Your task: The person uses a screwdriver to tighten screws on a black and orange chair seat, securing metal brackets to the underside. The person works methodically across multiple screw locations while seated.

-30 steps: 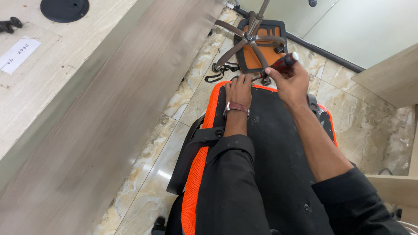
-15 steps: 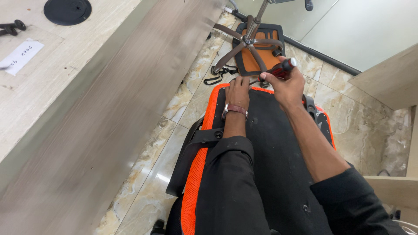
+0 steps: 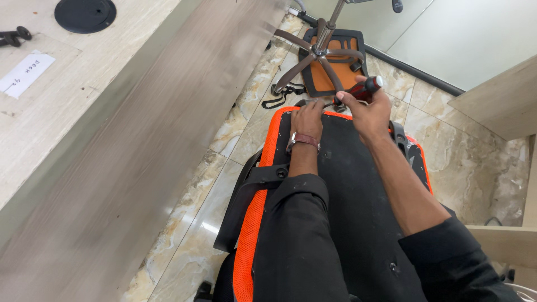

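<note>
An overturned office chair seat (image 3: 358,184), black underneath with an orange mesh edge, lies in front of me. My left hand (image 3: 308,118), with a brown wristband, presses its fingers on the seat's far edge. Just to the right, my right hand (image 3: 366,112) grips a screwdriver (image 3: 366,88) with a red and black handle, its tip pointing toward the left hand's fingers. Both forearms are in black sleeves.
A five-armed chair base (image 3: 320,51) with castors lies on an orange and black panel (image 3: 321,75) on the marble floor beyond the seat. A long wooden desk (image 3: 112,145) runs along the left, with a black round grommet cover (image 3: 85,15) and a paper label (image 3: 25,72).
The view has shifted slightly. My right hand has turned the screwdriver handle a little at the seat's far edge; the left hand stays pressed in place.
</note>
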